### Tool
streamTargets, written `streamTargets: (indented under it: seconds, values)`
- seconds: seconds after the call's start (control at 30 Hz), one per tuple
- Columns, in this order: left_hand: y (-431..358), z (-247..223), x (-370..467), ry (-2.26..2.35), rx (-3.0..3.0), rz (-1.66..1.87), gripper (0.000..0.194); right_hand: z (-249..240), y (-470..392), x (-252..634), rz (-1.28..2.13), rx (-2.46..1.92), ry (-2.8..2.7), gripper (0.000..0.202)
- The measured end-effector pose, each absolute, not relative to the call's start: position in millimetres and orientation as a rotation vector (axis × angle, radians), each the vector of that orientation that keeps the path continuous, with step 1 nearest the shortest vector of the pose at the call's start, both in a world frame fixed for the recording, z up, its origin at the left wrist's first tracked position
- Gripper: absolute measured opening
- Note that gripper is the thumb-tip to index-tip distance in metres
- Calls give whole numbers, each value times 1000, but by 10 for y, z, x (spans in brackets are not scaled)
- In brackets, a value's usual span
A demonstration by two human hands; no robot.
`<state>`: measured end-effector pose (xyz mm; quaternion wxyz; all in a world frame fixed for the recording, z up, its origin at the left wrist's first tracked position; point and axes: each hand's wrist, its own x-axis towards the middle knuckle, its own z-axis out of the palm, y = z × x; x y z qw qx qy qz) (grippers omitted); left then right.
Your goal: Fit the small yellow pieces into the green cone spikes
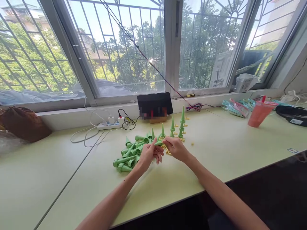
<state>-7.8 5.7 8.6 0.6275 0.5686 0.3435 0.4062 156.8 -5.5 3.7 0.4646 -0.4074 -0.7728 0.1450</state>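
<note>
My left hand [149, 154] grips a green plastic watering spike [158, 143] between thumb and fingers. Close against its right end, my right hand [175, 148] is closed in a pinch; whatever is in those fingertips is too small to make out. To the left lies a heap of loose green spikes [124, 160] with round, ribbed caps. Small yellow pieces [169, 152] are scattered beneath and behind my right hand. Just beyond, stacked green spikes [181, 127] stand upright with yellow valves [185, 125] sticking out sideways.
A dark tablet [154, 103] leans on a stand by the window. Left of it are a power strip [111, 123] and cables. A red cup with a straw [261, 112], plastic packets [236, 108] and a brown bag [25, 123] also occupy the table [216, 147].
</note>
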Motion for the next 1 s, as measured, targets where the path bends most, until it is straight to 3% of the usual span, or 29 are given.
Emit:
streamTargets:
  seconds: [0.27,0.63,0.8,1.0]
  values:
    - [32,65,-92,723,1362,914,52,34,-36,1576,389,-1029,-1877,35]
    - [31,-31,-69,859,1852,1131,24,53,-61,1550,366,-1113,-1809,38]
    - [42,4,-80,872,1844,1168,23,60,-64,1565,360,-1088,-1741,38]
    - [60,102,-87,884,1549,1161,39,57,-35,1617,311,-1114,-1635,37]
